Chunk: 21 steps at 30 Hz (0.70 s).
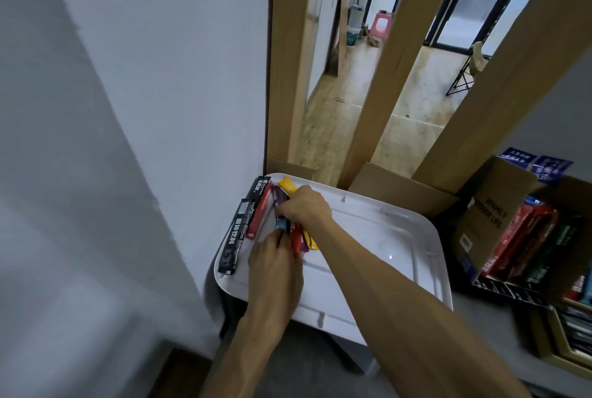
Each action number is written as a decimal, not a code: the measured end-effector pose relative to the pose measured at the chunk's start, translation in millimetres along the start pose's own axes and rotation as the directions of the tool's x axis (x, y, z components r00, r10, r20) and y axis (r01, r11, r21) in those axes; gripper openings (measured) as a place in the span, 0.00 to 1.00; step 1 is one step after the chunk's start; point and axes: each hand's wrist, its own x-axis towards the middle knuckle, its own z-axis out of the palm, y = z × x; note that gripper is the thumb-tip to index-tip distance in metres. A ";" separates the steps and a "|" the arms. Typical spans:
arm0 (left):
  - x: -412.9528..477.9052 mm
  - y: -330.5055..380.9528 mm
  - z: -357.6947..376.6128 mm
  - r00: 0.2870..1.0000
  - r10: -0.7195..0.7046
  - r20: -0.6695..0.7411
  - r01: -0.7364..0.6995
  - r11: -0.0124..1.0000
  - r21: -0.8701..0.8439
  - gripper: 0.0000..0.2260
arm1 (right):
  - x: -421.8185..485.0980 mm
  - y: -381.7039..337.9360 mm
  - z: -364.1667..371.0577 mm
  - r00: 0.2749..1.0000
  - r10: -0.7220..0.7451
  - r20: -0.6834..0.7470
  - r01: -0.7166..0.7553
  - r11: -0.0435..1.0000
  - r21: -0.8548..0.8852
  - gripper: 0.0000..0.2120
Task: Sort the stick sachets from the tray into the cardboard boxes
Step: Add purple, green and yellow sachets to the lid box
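Gripping sachet bundle point(301, 239) on tray point(384, 237): left hand point(275, 269), right hand point(306, 207)

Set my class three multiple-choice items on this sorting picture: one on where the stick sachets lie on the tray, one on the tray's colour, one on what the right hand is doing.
1. Where on the tray do the stick sachets lie?
A. at its left end
B. in its middle
C. at its right end

2. What colour is the tray?
A. black
B. white
C. red

3. What is the right hand doing?
A. resting flat on the tray
B. hanging idle
C. gripping sachets

Answers:
1 A: the sachets crowd the edge next to the wall, and the rest of the tray is bare.
2 B: its bare floor and rim show white.
3 C: its fingers curl round a bundle of sachets.
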 end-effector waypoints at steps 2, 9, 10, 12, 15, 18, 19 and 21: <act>-13.7 0.1 -0.5 1.000 -0.025 -0.015 0.026 0.996 0.085 0.19 | 1.1 -5.6 0.5 0.999 -0.039 0.002 0.040 0.996 -0.083 0.19; -25.5 2.6 -8.2 0.986 -0.163 -0.038 0.165 0.985 0.047 0.22 | 16.6 10.7 -1.7 0.998 -0.035 -0.059 0.046 0.976 0.212 0.12; -23.6 3.7 -8.4 0.984 -0.178 -0.032 0.179 0.983 0.042 0.23 | 17.9 17.5 -5.2 0.997 0.009 -0.080 0.019 0.938 0.346 0.12; -19.9 7.9 -9.6 0.983 -0.184 -0.005 0.184 0.983 0.006 0.24 | 14.9 32.8 -12.5 0.991 0.086 -0.101 -0.003 0.779 0.627 0.12; -16.0 15.8 -11.1 0.983 -0.173 0.067 0.178 0.981 -0.075 0.20 | 4.1 56.7 -23.3 0.967 0.132 -0.218 0.105 0.575 0.811 0.04; -14.6 30.2 -8.9 0.974 -0.134 0.183 0.172 0.962 -0.210 0.14 | -13.0 73.4 -34.7 0.940 0.212 -0.267 0.162 0.412 0.897 0.03; -15.5 35.9 -6.7 0.967 -0.112 0.230 0.169 0.955 -0.242 0.12 | -18.1 77.3 -38.7 0.942 0.222 -0.251 0.161 0.356 0.921 0.04; -20.0 44.7 -5.7 0.952 -0.092 0.292 0.180 0.939 -0.291 0.09 | -30.8 85.8 -52.4 0.962 0.196 -0.189 0.143 0.225 0.964 0.02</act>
